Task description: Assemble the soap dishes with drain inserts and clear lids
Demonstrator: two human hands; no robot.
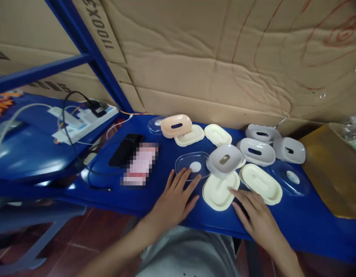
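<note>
My left hand (178, 196) lies with fingers spread, its fingertips at the near edge of a clear plastic lid (185, 159) that bears a round white sticker (195, 166). To its right is a cream oval plastic piece (220, 194), and the fingertips of my right hand (251, 209) touch or hover over its right side. Nothing is gripped by either hand. A grey slotted oval cover (221, 163) rests partly over the cream piece and the lid. Another cream piece (260, 182) sits just beyond my right hand, beside a second clear lid (290, 179).
Several more grey slotted covers (258, 152) cluster at the back right, by a brown cardboard box (333, 169). A peach cover (176, 126) leans on a cream piece (192, 135). Dark phones (124, 150), a blurred pink item (141, 163) and a power strip (88, 123) with cables lie left.
</note>
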